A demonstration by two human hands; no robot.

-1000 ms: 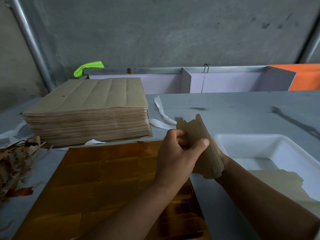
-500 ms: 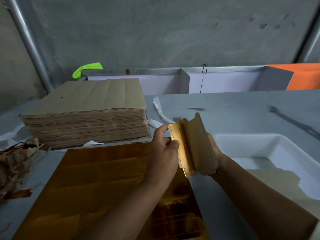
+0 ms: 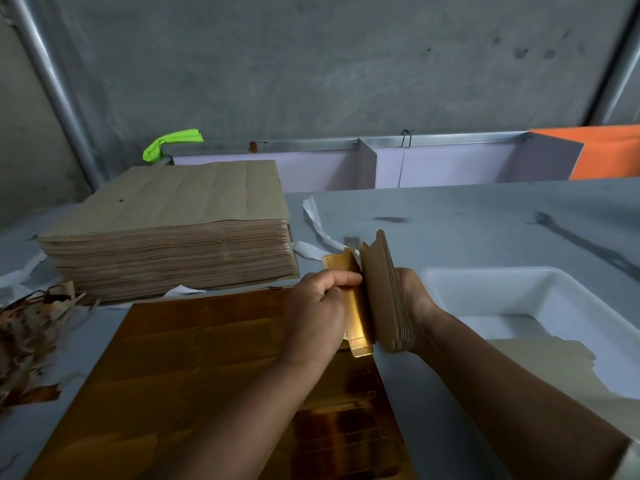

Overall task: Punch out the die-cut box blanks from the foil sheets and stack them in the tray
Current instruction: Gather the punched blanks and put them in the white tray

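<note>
Grey table (image 3: 485, 216): bears white tray (image 3: 485, 271) at near right.
Tall stack of brown sheets (image 3: 166, 237): sits well left of tray, farther back.
Gold foil sheet (image 3: 194, 368): lies flat left of tray.
Loose blanks (image 3: 540, 355): lie flat inside tray, brown side up.
Torn scraps (image 3: 27, 334): heaped far left of tray, beyond foil sheet.
Upright bundle of blanks (image 3: 382, 289): stands on edge just left of tray, gripped by right hand (image 3: 414, 299), fingers curled behind.
Single gold blank (image 3: 356, 317): touches bundle's left face, pinched by left hand (image 3: 315, 320), thumb and curled fingers closed on it.
</note>
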